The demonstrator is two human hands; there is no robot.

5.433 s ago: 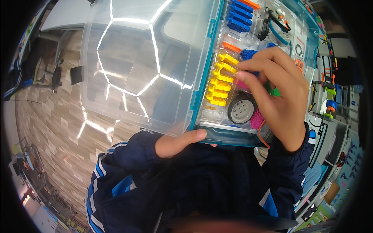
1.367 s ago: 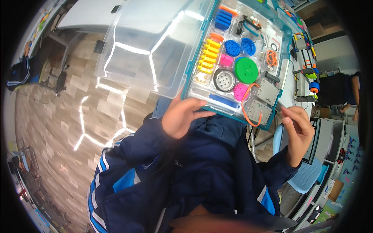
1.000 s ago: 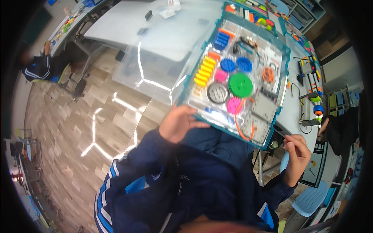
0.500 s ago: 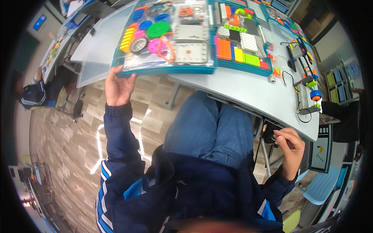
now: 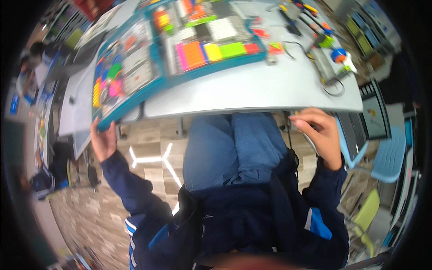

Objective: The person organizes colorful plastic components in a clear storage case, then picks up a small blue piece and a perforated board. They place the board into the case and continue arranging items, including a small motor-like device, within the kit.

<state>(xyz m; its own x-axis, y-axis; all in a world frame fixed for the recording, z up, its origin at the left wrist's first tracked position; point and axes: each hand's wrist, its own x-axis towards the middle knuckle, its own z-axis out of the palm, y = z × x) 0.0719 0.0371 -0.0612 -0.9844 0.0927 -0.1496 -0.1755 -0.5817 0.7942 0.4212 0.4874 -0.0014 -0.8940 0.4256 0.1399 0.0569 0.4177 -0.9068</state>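
Note:
My left hand (image 5: 104,140) is closed on the near left corner of a teal parts tray (image 5: 130,104). That tray holds a green gear (image 5: 115,71), pink wheels, yellow pieces and light grey blocks (image 5: 137,76). It slants off the table's left side and meets a second teal tray (image 5: 211,68) with coloured building bricks, among them an orange block (image 5: 193,55) and a white one (image 5: 222,29). At the table's front edge, over my right thigh, my right hand (image 5: 318,134) has thumb and fingertips pinched together. Whatever may be between them is too small to make out.
A built model with a blue wheel (image 5: 338,55) and black cables stands on the right of the white table (image 5: 288,85). Loose orange and red pieces (image 5: 275,47) lie beside the brick tray. A laptop (image 5: 375,110) and a light blue chair (image 5: 388,155) are at right. Other people sit far left.
The view has turned, and the trays appear further left. The left tray now slants down at its near corner, my left hand still on it. My right hand has risen toward the table edge, still pinched.

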